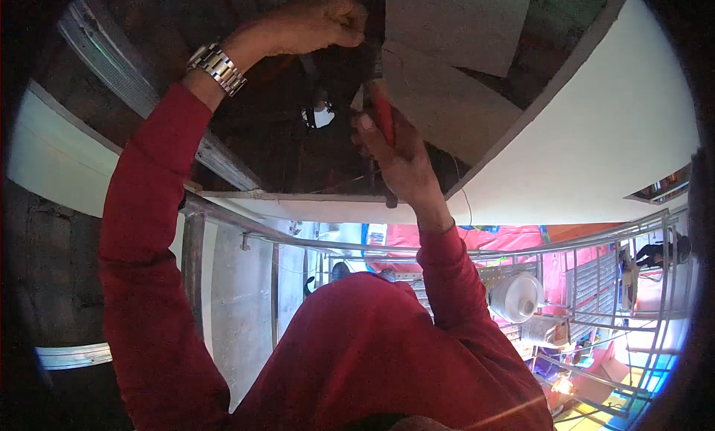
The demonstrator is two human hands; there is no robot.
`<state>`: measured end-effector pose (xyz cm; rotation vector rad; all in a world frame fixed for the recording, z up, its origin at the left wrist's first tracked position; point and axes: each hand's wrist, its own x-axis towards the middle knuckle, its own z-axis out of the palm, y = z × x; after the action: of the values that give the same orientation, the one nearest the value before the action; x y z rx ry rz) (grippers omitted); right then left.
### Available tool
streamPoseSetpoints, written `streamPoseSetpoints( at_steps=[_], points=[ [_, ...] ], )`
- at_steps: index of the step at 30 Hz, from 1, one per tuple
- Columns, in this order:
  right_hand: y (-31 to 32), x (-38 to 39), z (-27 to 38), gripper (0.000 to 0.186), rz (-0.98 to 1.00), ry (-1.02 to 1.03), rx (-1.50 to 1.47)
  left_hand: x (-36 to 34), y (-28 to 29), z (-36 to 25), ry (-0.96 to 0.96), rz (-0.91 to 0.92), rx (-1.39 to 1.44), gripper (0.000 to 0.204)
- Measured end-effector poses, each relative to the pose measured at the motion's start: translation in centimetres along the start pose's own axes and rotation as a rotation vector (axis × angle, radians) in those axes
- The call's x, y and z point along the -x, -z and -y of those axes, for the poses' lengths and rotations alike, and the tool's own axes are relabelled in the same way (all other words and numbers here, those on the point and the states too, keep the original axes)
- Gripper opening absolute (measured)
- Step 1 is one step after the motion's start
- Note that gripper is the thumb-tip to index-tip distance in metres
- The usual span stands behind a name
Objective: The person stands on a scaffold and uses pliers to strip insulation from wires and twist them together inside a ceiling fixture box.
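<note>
Both arms, in red sleeves, reach up into a dark opening in a white ceiling panel (596,126). My left hand (339,20), a metal watch (216,68) on its wrist, is closed in a pinch near the top of the view. Whatever its fingers hold is lost in the dark. Below and to the right, my right hand (402,155) grips a red-handled hand tool (382,115). The tool points up toward the left hand, and its head is too dark to make out. Beside the tool lies a loose-looking pale board (447,103) inside the opening.
A metal channel (112,59) crosses the opening at left. Metal scaffold rails (357,246) curve around me below the ceiling. Far below right are a round white container (516,297), more metal frames and scattered colourful things. A thin wire (465,193) hangs by my right wrist.
</note>
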<state>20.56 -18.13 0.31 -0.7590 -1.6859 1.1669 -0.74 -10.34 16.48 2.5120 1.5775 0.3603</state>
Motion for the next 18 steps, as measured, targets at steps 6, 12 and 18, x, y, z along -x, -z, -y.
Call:
streamPoseSetpoints(
  at_steps=[6,12,18],
  points=[
    [-0.6,1.0,1.8,0.052,0.002,-0.04,-0.127,-0.7,-1.1,2.3,-0.284,-0.014,0.059,0.031],
    [0.1,1.1,2.7,0.046,-0.023,-0.061,-0.091,-0.6,-1.5,1.9,-0.277,-0.025,0.086,0.029],
    [2.6,2.5,5.7,0.046,0.135,-0.362,-0.211,0.7,-3.7,2.9,-0.368,-0.422,-0.206,0.027]
  ],
)
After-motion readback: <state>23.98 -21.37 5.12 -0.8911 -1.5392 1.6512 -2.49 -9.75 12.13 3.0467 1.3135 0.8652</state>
